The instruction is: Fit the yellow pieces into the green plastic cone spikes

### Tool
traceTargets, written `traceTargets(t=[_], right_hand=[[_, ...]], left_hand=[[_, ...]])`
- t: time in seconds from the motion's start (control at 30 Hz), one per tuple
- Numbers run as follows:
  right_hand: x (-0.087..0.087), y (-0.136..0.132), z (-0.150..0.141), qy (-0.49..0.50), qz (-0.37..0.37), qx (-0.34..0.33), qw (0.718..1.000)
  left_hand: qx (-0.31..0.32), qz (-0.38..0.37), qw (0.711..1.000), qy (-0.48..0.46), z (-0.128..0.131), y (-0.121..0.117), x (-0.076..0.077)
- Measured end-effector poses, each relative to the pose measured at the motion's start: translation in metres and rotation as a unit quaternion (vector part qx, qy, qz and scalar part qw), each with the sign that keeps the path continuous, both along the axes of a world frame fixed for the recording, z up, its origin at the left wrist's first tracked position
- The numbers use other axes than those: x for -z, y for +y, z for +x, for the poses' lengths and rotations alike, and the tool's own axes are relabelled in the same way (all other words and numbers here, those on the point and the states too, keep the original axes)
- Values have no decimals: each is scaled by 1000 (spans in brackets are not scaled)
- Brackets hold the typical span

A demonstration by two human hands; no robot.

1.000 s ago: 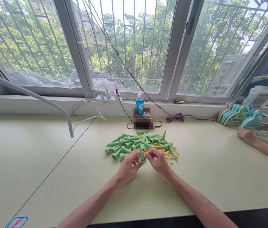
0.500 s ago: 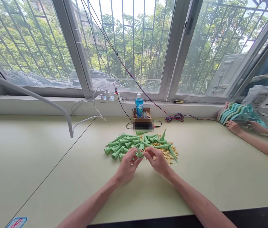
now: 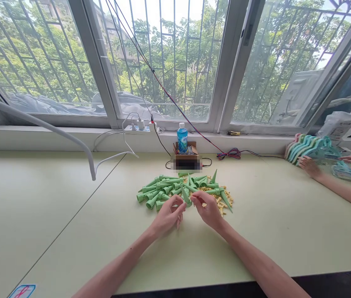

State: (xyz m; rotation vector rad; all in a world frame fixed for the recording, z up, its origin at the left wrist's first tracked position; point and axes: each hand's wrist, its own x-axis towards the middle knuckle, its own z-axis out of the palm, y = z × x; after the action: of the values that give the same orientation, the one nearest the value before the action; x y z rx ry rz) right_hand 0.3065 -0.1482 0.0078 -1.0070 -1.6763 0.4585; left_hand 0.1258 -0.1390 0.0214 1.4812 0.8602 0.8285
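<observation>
My left hand (image 3: 169,215) grips a green plastic spike (image 3: 184,194) near its wide base, thumb and fingers closed on it. The spike's pointed end stands up, leaning a little to the left. Beside it, my right hand (image 3: 206,207) is closed in a pinch close to the spike's base. Whatever lies between those fingertips is too small to make out. Just beyond both hands spreads a pile of similar green spikes (image 3: 152,201). Small yellow pegs (image 3: 227,194) lie loose at the pile's right side, partly covered by spikes.
Behind the pile stands a cardboard box (image 3: 193,147) with a blue bottle (image 3: 182,138). A bundled cable (image 3: 229,153) lies right of it. At far right, another person's hands (image 3: 310,166) are beside coloured hangers (image 3: 306,149). A white tube (image 3: 82,145) juts in from the left.
The green spike has shifted slightly right and stands more upright. My left fingers have changed their hold on it. At right, the other person's farther hand has moved right.
</observation>
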Motion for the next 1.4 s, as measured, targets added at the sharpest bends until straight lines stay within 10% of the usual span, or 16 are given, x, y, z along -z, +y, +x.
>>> traceTargets(t=[0.23, 0.5, 1.4], right_hand=[[-2, 0, 0, -6, 9, -15, 1000], [1, 1, -1, 0, -28, -42, 999], [3, 1, 3, -15, -74, -63, 995]], left_hand=[[63, -144, 986, -47, -2, 2, 2], [52, -140, 987, -57, -1, 1, -4], [-44, 108, 992, 41, -2, -2, -3]])
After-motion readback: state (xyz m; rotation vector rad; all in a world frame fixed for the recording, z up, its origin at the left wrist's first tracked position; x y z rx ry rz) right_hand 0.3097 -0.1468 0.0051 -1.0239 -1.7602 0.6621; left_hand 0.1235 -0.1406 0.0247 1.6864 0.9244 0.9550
